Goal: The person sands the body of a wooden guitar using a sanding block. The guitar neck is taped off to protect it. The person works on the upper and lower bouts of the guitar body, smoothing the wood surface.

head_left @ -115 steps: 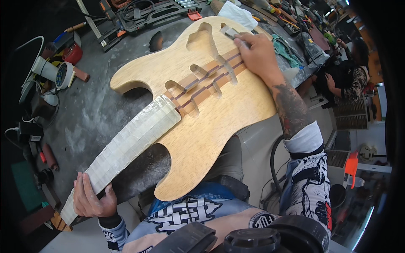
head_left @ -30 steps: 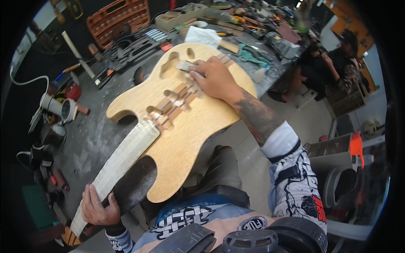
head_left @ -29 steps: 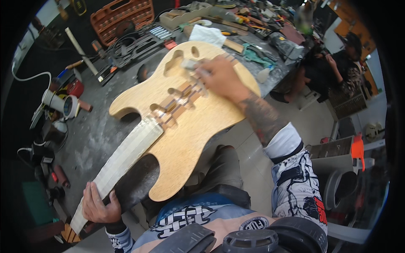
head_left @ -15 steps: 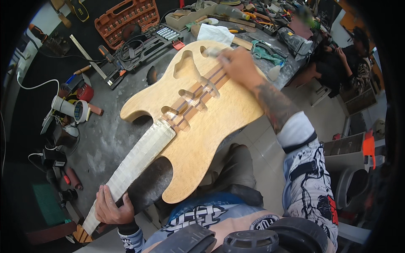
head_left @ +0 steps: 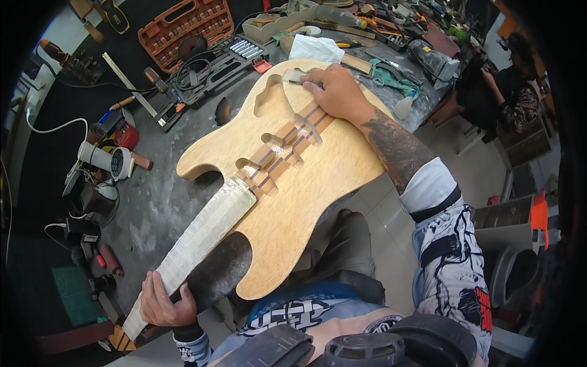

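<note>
A bare-wood electric guitar body (head_left: 333, 159), pale with a darker striped centre strip and several routed cavities, lies face up on a grey workbench (head_left: 143, 202). Its neck (head_left: 199, 238), covered in pale tape strips, runs toward the lower left. Around the neck near the headstock (head_left: 120, 338), my left hand (head_left: 169, 303) is closed, fingers over the taped face. At the body's far end, my right hand (head_left: 336, 88) pinches a small, flat, pale grey sanding pad (head_left: 295, 76) against the wood. The pad covers the small cavity there; its underside is hidden.
Behind the guitar stand an open orange socket case (head_left: 183, 33), a white cloth (head_left: 315, 48) and a green cloth (head_left: 391, 76). Clamps, cords and tape rolls (head_left: 121, 161) crowd the left side. Another person (head_left: 513, 92) sits at the far right.
My right hand, blurred by motion before, has shifted slightly left with the pad, over the small cavity. My left hand keeps its place on the neck.
</note>
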Demonstrator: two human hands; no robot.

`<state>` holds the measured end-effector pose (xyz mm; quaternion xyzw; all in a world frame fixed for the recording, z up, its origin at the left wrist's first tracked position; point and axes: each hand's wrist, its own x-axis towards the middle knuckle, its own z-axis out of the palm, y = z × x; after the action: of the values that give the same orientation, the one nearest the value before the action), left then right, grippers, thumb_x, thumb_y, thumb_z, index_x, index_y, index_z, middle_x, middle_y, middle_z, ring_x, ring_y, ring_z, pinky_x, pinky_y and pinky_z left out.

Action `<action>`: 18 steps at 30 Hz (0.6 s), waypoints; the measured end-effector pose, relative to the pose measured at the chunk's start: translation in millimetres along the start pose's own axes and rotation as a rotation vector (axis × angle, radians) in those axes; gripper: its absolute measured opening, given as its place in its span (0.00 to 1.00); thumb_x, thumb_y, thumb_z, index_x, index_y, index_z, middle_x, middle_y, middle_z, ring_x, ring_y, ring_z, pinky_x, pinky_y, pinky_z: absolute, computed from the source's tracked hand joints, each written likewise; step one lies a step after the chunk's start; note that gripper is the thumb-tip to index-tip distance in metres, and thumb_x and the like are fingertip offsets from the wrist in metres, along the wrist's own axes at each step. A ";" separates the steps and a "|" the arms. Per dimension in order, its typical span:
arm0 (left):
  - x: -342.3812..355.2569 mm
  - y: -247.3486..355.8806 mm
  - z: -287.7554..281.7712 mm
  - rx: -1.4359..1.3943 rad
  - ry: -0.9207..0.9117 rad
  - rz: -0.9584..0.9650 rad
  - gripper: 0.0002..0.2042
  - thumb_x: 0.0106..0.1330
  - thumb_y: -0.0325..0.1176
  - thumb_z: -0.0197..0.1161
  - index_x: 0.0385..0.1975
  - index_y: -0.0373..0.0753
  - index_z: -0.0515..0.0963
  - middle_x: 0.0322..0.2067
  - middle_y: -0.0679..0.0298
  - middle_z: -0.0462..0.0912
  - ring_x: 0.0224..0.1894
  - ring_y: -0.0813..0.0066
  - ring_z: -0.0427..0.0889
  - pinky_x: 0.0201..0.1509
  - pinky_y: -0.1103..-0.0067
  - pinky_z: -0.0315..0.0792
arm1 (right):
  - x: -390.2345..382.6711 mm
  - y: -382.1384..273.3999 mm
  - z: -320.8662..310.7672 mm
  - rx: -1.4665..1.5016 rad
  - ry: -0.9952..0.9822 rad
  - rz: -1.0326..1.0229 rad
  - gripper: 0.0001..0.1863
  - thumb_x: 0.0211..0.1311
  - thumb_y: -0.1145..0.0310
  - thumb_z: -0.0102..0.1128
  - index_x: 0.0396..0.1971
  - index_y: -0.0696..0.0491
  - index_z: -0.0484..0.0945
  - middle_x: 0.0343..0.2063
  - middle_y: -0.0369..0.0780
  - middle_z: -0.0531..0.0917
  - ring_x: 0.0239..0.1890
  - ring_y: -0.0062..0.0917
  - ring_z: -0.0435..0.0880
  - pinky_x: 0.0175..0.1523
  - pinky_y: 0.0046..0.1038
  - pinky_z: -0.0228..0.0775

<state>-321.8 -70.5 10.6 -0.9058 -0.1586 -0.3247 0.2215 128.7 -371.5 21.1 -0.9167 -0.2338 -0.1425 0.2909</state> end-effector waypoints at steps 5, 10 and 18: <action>0.8 1.8 3.9 -0.041 0.007 0.010 0.30 0.69 0.60 0.54 0.53 0.38 0.80 0.49 0.59 0.85 0.52 0.58 0.82 0.58 0.66 0.65 | 12.1 18.8 6.9 -0.068 0.063 -0.034 0.14 0.63 0.57 0.61 0.43 0.47 0.88 0.34 0.49 0.87 0.38 0.43 0.86 0.51 0.39 0.77; -0.6 3.0 8.6 -0.067 0.004 0.018 0.30 0.70 0.61 0.53 0.54 0.38 0.80 0.49 0.59 0.85 0.52 0.58 0.81 0.59 0.67 0.64 | 21.6 32.4 -17.5 0.074 0.051 0.229 0.13 0.65 0.60 0.61 0.43 0.49 0.87 0.31 0.48 0.87 0.38 0.39 0.85 0.48 0.37 0.76; 1.9 3.6 7.8 -0.057 0.015 0.000 0.30 0.70 0.61 0.52 0.53 0.38 0.81 0.49 0.60 0.85 0.52 0.59 0.81 0.59 0.67 0.64 | -10.9 23.9 -23.7 0.082 0.039 0.221 0.13 0.64 0.60 0.60 0.39 0.50 0.88 0.28 0.45 0.87 0.35 0.38 0.86 0.47 0.38 0.77</action>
<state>-314.8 -69.4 5.4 -0.9092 -0.1474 -0.3359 0.1967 128.7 -406.7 24.3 -0.9213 -0.1310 -0.1177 0.3467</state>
